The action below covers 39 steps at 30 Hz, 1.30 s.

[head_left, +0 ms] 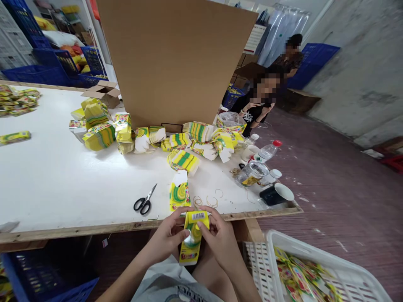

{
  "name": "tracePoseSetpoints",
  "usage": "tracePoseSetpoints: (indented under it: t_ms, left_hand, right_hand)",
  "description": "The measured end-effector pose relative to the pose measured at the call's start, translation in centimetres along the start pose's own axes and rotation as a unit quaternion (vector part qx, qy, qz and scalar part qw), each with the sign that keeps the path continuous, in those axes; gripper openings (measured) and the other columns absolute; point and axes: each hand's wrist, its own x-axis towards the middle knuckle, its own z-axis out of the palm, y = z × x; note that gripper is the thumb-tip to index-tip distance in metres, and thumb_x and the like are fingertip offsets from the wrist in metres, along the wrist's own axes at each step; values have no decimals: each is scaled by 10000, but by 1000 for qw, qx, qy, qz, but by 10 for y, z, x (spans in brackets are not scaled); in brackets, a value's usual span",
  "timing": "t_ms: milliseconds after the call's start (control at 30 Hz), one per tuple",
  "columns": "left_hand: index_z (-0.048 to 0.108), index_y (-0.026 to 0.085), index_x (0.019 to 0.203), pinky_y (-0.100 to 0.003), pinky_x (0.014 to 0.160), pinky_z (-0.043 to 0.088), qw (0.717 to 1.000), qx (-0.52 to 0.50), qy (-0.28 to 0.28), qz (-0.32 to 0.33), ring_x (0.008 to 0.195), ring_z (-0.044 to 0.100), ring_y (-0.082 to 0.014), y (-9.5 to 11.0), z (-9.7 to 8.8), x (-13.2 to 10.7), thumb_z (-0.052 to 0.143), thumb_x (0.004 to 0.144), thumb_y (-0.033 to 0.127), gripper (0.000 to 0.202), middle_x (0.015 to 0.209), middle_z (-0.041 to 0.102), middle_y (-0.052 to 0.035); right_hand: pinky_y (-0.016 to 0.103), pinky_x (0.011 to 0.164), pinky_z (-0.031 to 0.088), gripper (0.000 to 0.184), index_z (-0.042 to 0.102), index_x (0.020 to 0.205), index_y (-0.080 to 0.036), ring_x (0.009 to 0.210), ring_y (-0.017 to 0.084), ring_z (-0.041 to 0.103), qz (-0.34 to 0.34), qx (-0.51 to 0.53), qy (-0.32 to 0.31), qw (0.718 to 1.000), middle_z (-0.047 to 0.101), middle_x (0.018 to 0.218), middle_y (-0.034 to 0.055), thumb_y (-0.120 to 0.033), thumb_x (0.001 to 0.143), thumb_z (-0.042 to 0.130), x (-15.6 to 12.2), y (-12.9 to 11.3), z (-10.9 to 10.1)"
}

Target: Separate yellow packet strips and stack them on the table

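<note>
One yellow carton (191,247) gripped between left hand (171,230), right hand (219,230); one scissors (145,203), one red-capped bottle (266,152).

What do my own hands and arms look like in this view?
Your left hand and right hand are bare, with no gloves. No sleeve, watch or bracelet shows on either forearm. Below is a pale garment with a partly visible printed design.

- Head-worn view, facing forward and down.
- Near edge of tabletop (78,184) crosses below centre.
- Left hand (174,230), right hand (216,228) close; wall (362,88) farther, right.
</note>
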Motion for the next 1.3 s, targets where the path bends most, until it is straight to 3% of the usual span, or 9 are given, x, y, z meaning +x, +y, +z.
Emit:
tracePoseSetpoints:
  t_ms: [233,467,633,767,933,1000,1067,1167,1300]
  left_hand:
    - [531,226,1261,-313,807,511,997,-73,1,-11,883,701,-217,0,-3,-1,737,797,263,508,1040,738,-95]
    - [573,202,1207,-290,792,508,996,-88,-13,-3,866,693,-196,-4,3,5,754,780,249,467,980,747,-85]
    - [633,214,1138,-281,781,504,998,-47,2,33,876,680,-195,-6,23,9,714,812,284,342,979,742,-67]
    - [701,202,1058,-370,927,470,990,110,59,68,1028,639,-256,-5,19,15,592,886,360,257,1084,714,-112]
    - [587,185,1223,-480,1008,374,879,322,334,108,1124,540,-317,-17,-28,34,715,738,361,531,1126,634,-125]
    - [587,170,1195,-437,870,443,874,333,347,73,896,593,-278,-23,-44,38,715,707,346,534,884,640,-58]
    - [610,171,1135,-355,715,455,884,323,332,55,683,565,-218,-25,-52,38,677,728,331,442,707,588,8]
    - [633,173,1017,-286,600,429,900,300,311,58,578,533,-175,-20,-47,28,628,783,346,291,633,568,28]
    - [601,180,814,-257,616,461,945,206,245,61,639,581,-163,-10,-19,10,672,793,366,200,692,625,-4]
  right_hand:
    - [230,505,383,319,606,1100,-197,473,156,517,-16,-115,9,993,520,462,-86,-353,823,640,2,1,6]
    - [280,676,532,291,690,971,-200,748,202,655,-41,75,90,992,722,865,58,-453,838,636,0,6,2]
    - [318,699,542,238,722,847,-203,771,229,661,-53,99,117,987,723,818,63,-429,770,731,-5,5,2]
    - [354,712,521,289,734,876,-223,804,262,660,-54,-72,162,983,734,887,87,-491,800,655,-26,8,-45]
    - [494,710,440,550,710,910,-221,826,383,614,-6,-447,349,823,706,870,161,-691,766,462,-66,22,-149]
    - [474,656,448,580,702,957,-215,777,374,629,44,-441,363,819,705,861,161,-707,730,495,-71,24,-161]
    - [434,618,470,544,708,952,-224,710,333,651,80,-351,346,866,717,817,131,-685,699,568,-64,23,-145]
    - [404,649,512,472,717,907,-234,720,302,679,72,-178,276,942,745,802,96,-642,685,638,-39,20,-86]
    - [370,714,561,405,656,979,-222,822,266,710,38,89,194,976,768,923,95,-520,713,720,-9,16,-8]
